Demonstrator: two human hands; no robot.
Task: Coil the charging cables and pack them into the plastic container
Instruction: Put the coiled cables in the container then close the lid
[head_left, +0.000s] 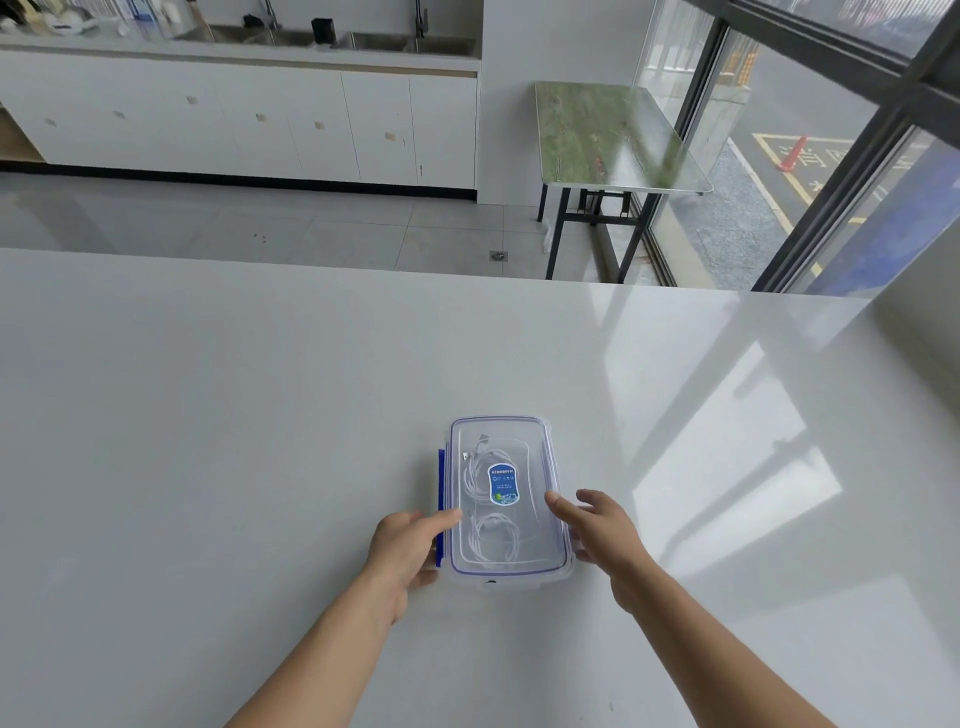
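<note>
Head view. The container (557, 570) stands on the white counter (260, 415) between my operator's two hands, its clear lid (519, 441) seated on top. Through the lid I see the white cables (488, 535) lying coiled inside: one coil sits between the two thumbs, and the other lies beyond the fingertips, under the blue label (504, 484) at the lid's middle. The left hand (402, 551) grips the container's left side. Its thumb (449, 515) reaches over the blue latch (441, 488) to the lid's edge, and its fingers (426, 578) curl round the near left corner. The latch runs along the left wall, from under that thumb to beyond it. The right hand (605, 530) lies against the right side with its fingers apart and loosely extended. Its thumb tip (553, 500) touches the lid's right rim, the upper fingers (589, 494) spread just outside that rim, and the lower ones sit near the right wall. I cannot tell whether those lower fingers press anything. Both forearms enter from the near edge of the view and converge on the container, which lies close to the counter's near side, well short of the far edge.
</note>
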